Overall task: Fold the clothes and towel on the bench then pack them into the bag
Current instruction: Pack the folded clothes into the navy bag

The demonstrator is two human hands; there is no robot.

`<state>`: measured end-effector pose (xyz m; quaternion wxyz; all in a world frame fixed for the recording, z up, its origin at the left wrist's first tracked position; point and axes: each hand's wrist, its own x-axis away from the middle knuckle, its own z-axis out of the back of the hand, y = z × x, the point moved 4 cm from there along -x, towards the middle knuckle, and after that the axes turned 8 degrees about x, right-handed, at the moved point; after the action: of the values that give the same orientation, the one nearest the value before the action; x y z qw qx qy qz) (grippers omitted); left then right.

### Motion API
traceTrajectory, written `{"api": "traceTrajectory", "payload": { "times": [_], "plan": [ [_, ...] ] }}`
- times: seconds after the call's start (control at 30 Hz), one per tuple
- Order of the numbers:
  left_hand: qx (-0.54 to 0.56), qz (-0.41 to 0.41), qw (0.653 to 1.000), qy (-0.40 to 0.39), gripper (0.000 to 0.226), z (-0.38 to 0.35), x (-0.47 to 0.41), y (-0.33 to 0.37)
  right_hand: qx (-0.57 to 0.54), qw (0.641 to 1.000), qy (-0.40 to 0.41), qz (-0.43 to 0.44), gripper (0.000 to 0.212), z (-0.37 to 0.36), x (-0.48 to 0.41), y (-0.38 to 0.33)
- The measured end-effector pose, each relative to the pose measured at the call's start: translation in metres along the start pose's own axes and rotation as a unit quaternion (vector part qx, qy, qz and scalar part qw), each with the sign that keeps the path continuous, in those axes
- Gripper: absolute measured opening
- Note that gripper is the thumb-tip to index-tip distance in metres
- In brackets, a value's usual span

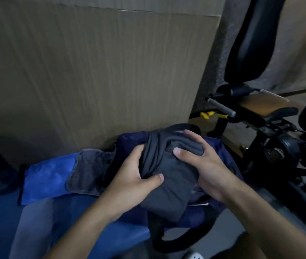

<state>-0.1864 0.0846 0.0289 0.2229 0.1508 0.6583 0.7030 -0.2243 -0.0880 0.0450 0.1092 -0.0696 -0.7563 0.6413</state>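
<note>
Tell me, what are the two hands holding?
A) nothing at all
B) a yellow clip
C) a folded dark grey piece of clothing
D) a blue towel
C: the left hand and the right hand both grip the folded dark grey garment above the navy bag, while the blue towel lies untouched to the left.

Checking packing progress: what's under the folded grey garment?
The navy bag lies beneath the grey garment, gripped by the left hand and right hand. The bag's inside is covered, unseen.
</note>
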Motion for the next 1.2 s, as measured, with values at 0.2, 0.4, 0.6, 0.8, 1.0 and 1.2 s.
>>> {"api": "traceTrajectory", "payload": {
  "times": [0.2, 0.4, 0.6, 0.8, 1.0, 1.2],
  "plan": [
    [-0.036, -0.019, 0.999, 0.027, 0.08, -0.057, -0.001, -0.003, 0.008, 0.997, 0.076, 0.001, 0.067, 0.042, 0.019, 0.019],
    [-0.046, 0.001, 0.998, 0.037, 0.064, -0.072, -0.002, -0.022, 0.023, 0.999, 0.038, -0.021, 0.071, 0.075, 0.03, 0.031],
    [-0.065, 0.018, 0.996, 0.053, 0.065, -0.059, 0.0, -0.03, 0.253, 0.957, 0.089, 0.111, 0.012, 0.117, 0.019, 0.056],
    [-0.081, 0.02, 0.994, 0.065, 0.062, -0.047, 0.009, -0.038, 0.599, 0.788, -0.022, 0.141, 0.056, 0.122, 0.009, 0.105],
    [-0.088, 0.043, 0.994, 0.057, 0.063, -0.04, 0.013, -0.046, 0.715, 0.686, -0.029, 0.127, 0.072, 0.114, -0.006, 0.107],
    [-0.082, 0.052, 0.993, 0.072, 0.06, -0.034, 0.013, -0.047, 0.709, 0.692, -0.028, 0.133, 0.079, 0.117, -0.017, 0.093]
  ]
}}
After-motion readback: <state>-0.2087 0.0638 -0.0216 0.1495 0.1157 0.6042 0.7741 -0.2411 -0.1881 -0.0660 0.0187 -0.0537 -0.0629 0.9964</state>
